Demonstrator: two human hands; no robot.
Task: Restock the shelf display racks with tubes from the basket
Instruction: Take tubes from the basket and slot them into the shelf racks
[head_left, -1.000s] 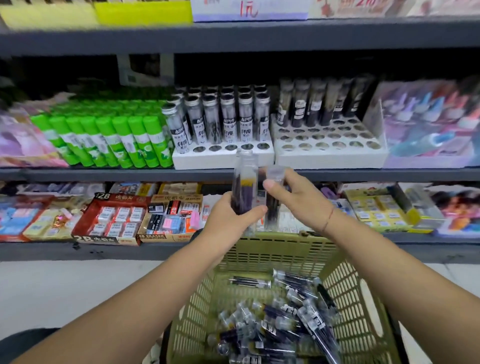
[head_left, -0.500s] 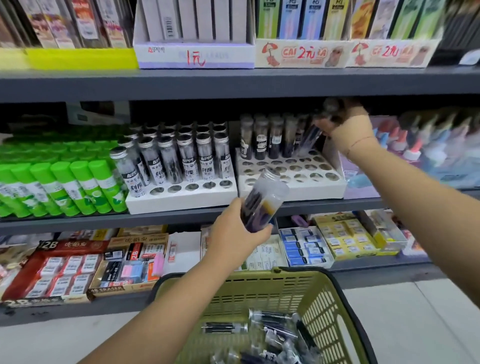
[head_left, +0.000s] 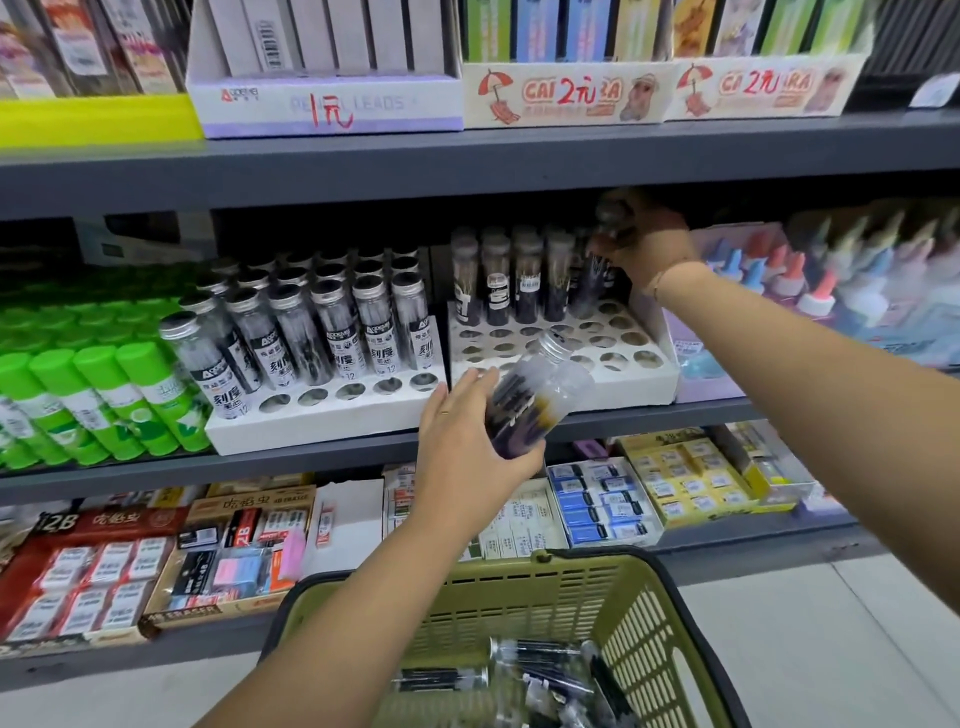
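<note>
- A clear tube with a silver cap lies tilted in the left grip, cap toward 1 o'clock, held between the thumb and fingers in front of the shelf edge.
- At 1 o'clock the right grip curls round a second tube, blurred, at the back row of the right rack.
- The left rack at 10 o'clock stands nearly full.
- More tubes lie in the green basket at 6 o'clock.
- Green glue sticks lean at 9 o'clock.
</note>
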